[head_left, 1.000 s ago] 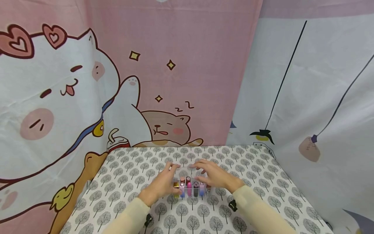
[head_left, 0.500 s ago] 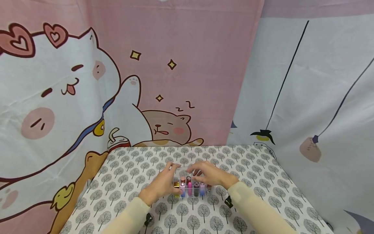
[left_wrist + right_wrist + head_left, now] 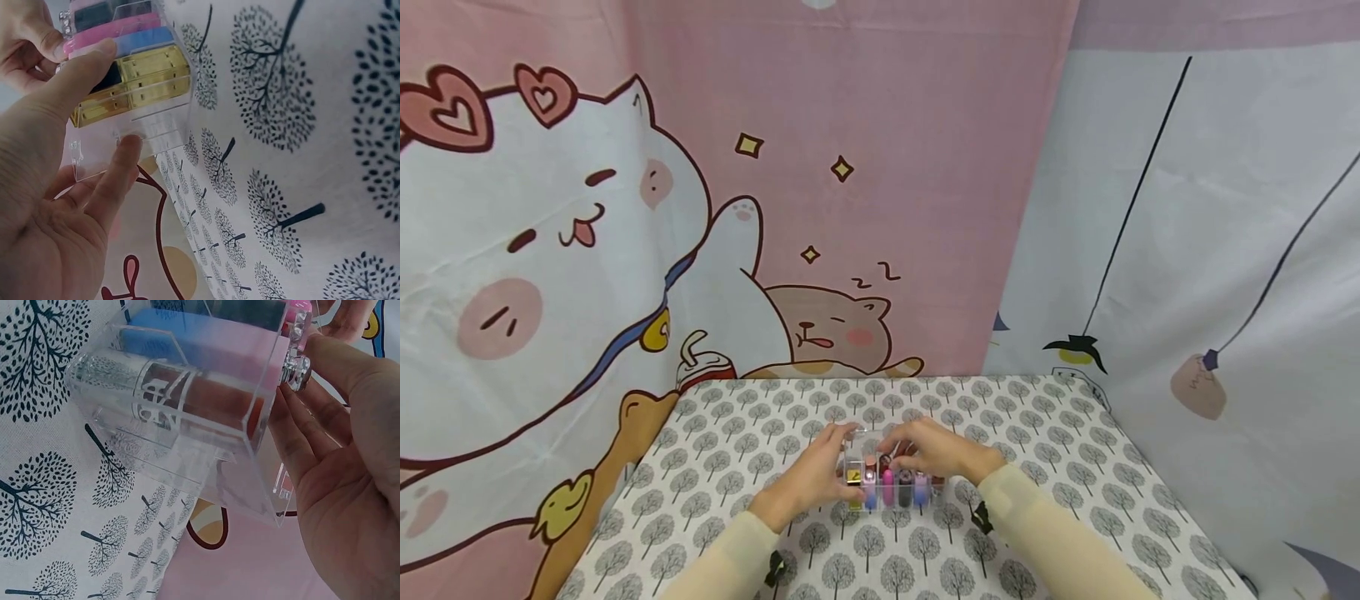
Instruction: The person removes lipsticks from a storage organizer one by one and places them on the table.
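A clear plastic organizer (image 3: 240,490) stands on the table, holding several lipsticks in compartments. My left hand (image 3: 808,479) grips its left end, thumb over the gold lipstick (image 3: 156,75) and fingers on the clear wall behind. My right hand (image 3: 936,450) reaches over the back row; its thumb and fingertips pinch a dark red lipstick (image 3: 885,461), mostly hidden by the fingers. In front stand a bright pink lipstick (image 3: 888,487), a dark tube (image 3: 905,490) and a pink-and-blue tube (image 3: 200,340). A brown-and-clear tube (image 3: 219,406) occupies the right end.
The table (image 3: 737,467) wears a white cloth printed with grey trees. Behind it hangs a pink cartoon curtain (image 3: 925,208), with a pale curtain (image 3: 1247,250) at the right. Black straps or mounts sit near both wrists.
My right hand has moved left and inward over the organizer, and its fingers have closed in on the back-row lipstick. My left hand keeps its grip, with the organizer's left end slightly turned.
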Motion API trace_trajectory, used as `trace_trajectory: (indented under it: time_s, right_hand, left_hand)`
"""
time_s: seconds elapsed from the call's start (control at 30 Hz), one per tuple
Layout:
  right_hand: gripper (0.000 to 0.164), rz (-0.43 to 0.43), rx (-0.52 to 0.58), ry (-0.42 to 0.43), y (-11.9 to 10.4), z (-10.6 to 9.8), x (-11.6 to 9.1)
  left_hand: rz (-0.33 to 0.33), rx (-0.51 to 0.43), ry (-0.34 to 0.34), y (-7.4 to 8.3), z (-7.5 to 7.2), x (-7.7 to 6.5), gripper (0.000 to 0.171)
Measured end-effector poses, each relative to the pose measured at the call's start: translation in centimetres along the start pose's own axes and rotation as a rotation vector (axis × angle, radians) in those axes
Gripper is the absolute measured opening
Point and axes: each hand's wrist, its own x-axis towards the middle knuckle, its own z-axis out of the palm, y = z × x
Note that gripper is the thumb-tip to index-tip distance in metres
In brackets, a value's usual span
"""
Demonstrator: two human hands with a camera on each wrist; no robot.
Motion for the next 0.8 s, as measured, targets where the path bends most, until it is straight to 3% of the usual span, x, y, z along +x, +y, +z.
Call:
trace_trajectory:
  time_s: [0.43,0.8]
  right_hand:
    - [0.027,0.039,0.013,0.037,-0.06,0.45,0.37]
    - [0.021,0.042,0.057,0.055,-0.45,0.50,0.63]
  left_hand:
    - [0.043,0.068,-0.014,-0.74,0.72,-0.12,0.129]
    - [0.045,0.029,-0.016,-0.73,0.64,-0.20,0.127]
